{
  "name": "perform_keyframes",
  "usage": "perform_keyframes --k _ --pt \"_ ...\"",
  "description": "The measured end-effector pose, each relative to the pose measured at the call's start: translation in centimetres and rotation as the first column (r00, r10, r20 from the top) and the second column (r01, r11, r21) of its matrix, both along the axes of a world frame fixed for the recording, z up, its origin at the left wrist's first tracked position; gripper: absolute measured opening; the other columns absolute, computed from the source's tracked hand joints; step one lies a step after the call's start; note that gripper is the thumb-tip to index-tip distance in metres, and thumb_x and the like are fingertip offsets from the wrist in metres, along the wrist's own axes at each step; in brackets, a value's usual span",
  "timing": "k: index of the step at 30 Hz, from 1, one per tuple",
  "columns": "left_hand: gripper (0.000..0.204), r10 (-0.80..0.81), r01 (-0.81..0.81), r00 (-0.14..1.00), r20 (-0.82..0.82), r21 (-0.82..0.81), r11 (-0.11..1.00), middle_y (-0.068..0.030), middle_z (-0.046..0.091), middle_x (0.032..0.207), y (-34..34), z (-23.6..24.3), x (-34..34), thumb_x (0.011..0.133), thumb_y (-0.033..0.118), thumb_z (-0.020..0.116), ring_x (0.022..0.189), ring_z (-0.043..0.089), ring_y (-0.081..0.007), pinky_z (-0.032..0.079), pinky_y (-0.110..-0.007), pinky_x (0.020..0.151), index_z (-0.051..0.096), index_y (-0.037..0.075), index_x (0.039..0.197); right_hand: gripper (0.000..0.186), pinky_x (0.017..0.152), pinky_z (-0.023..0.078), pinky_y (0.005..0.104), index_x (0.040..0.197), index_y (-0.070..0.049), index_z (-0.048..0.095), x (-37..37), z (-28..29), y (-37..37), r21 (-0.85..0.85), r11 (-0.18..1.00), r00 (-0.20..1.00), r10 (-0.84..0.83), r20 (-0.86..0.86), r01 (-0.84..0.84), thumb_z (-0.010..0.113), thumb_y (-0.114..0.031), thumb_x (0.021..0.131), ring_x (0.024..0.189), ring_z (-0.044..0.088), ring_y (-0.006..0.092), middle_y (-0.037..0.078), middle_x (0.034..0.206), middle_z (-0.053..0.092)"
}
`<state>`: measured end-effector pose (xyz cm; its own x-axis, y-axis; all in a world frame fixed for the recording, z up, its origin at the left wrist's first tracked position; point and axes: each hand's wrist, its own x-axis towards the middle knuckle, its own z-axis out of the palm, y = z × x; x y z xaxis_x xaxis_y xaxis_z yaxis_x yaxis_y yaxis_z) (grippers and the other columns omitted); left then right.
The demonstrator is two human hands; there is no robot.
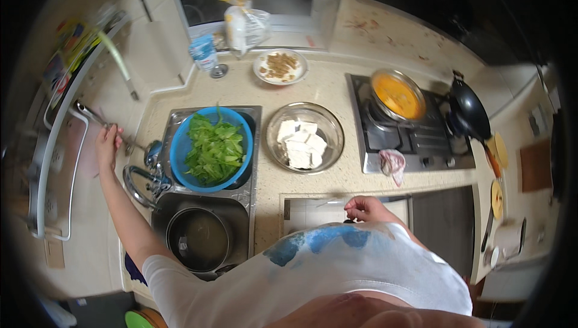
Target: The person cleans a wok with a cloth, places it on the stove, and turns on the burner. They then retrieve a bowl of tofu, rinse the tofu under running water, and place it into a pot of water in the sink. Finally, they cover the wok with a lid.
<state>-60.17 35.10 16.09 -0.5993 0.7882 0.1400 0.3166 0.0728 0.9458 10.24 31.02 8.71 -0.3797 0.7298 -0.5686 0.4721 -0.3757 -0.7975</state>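
My left hand [108, 142] reaches out to the left of the sink, its fingers closed around a long metal-handled utensil [90, 113]. The kind of utensil is hard to tell, since the hand covers part of it. Right by it are the chrome faucet [141, 183] and a blue basin [174, 158] of green leafy vegetables [215, 147]. My right hand [365, 209] hovers at the counter's front edge, close to my shirt, with its fingers curled together. Whatever is in those fingers, if anything, cannot be made out.
A dark pot [198, 239] with liquid sits in the sink's near bowl. White tofu-like blocks [301, 144] fill a metal bowl [338, 141]. A plate [259, 70] holds brown pieces. On the stove [415, 138] are a pan of orange food [397, 96] and a black wok [469, 108].
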Motion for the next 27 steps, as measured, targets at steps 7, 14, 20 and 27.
perform_keyframes --k 7,14,20,27 --pt "0.011 -0.244 0.225 0.966 -0.080 -0.199 0.954 -0.0002 0.063 0.079 1.7 0.6 3.0 0.090 0.014 0.055 0.054 0.049 -0.0031 0.037 -0.016 0.048 0.058 0.005 0.095 0.008 0.063 0.047 0.0239 0.091 0.000 0.059 1.0 0.5 0.8 0.104 0.994 0.996 0.025 -0.089 -0.016 0.061 -0.004 0.085 0.070 0.056 0.0091 0.002 0.077 0.060" --pt "0.007 -0.440 0.326 0.821 -0.363 -0.334 0.884 0.0030 0.053 0.070 2.2 6.9 11.9 0.087 0.007 0.055 0.058 0.044 -0.0060 0.035 -0.020 0.052 0.057 0.002 0.092 0.011 0.062 0.047 0.0241 0.094 0.000 0.059 1.1 -0.1 0.6 0.103 0.994 0.993 0.043 -0.105 -0.032 0.060 -0.009 0.086 0.068 0.056 0.0088 0.002 0.077 0.061" --pt "0.014 -0.535 0.366 0.595 -0.600 -0.391 0.845 -0.0063 0.053 0.069 1.4 12.7 26.3 0.084 0.004 0.057 0.062 0.048 -0.0155 0.040 -0.028 0.058 0.055 0.000 0.097 0.015 0.065 0.048 0.0242 0.096 0.000 0.059 3.5 0.4 2.5 0.248 0.964 0.982 0.131 -0.139 -0.093 0.060 -0.012 0.087 0.071 0.057 0.0088 0.003 0.078 0.062" --pt "0.019 -0.661 0.556 0.140 -0.737 -0.494 0.668 -0.0153 0.063 0.083 -2.0 12.7 39.4 0.076 0.003 0.060 0.076 0.061 -0.0328 0.049 -0.039 0.064 0.059 0.005 0.095 0.020 0.068 0.049 0.0231 0.103 0.000 0.058 4.6 3.2 4.1 0.294 0.956 0.930 0.127 -0.346 -0.021 0.058 -0.016 0.090 0.076 0.059 0.0091 0.003 0.083 0.063"
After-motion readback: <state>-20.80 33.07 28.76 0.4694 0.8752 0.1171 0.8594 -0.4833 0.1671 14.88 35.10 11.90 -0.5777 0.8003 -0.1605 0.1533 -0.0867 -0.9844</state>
